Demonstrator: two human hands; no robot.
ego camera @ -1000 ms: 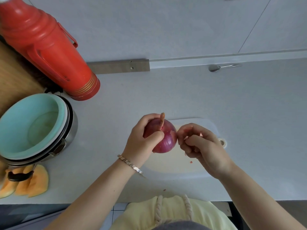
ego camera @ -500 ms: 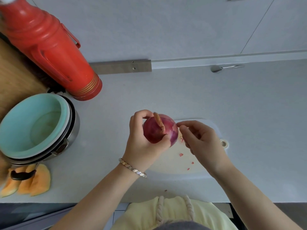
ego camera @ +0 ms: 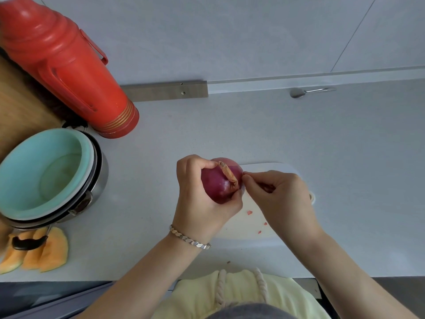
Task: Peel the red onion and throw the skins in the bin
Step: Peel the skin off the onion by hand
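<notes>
Left hand (ego camera: 202, 203) curled round onion (ego camera: 218, 183), holding it above white board (ego camera: 276, 168); right hand (ego camera: 282, 199) curled, fingertips pinching onion's right edge. Dry tan stalk (ego camera: 228, 174) lies across onion's top. Red scraps (ego camera: 249, 212) on board.

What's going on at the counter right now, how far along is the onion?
A person is peeling by hand over a white cutting board. The left hand grips the red onion, held just above the board, while the right hand pinches at the onion's right edge. The dry stem tuft is still attached. Only a few small skin bits lie on the board, so peeling looks barely begun. No bin is in view.
</notes>
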